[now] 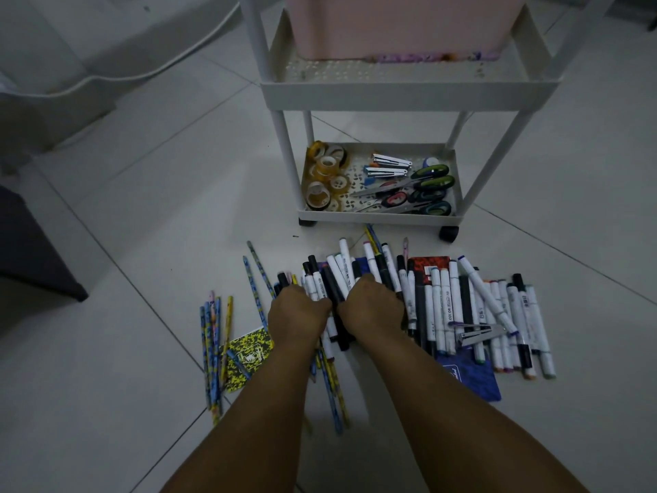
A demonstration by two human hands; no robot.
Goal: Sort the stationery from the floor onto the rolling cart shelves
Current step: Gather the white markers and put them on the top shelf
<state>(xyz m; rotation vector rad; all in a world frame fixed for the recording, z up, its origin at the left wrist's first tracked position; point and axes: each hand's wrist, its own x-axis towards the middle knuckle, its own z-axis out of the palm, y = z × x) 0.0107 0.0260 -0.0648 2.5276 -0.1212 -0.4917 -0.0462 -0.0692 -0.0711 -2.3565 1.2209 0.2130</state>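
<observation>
Both hands are down in the marker pile point(444, 304) on the floor, side by side. The left hand point(297, 313) and right hand point(371, 307) each have fingers curled round a bunch of markers, just before the cart point(382, 217).

A: What lies outside the sorting?

B: The floor point(149, 193), pale square tiles with thin dark grout lines running on the slant.

A: And on the left?

B: A dark block point(32, 250) at the left edge, standing on the tiles; too dim to tell what it is. Above it, in the upper left corner, a pale curved shape point(71, 65) with a rim that sweeps up toward the top. I cannot tell what that is either.

A: Anything smaller?

B: A tiny dark speck point(295, 236) on the tile. At the far upper right corner, a dark patch point(652, 24), cut off by the edge.
</observation>
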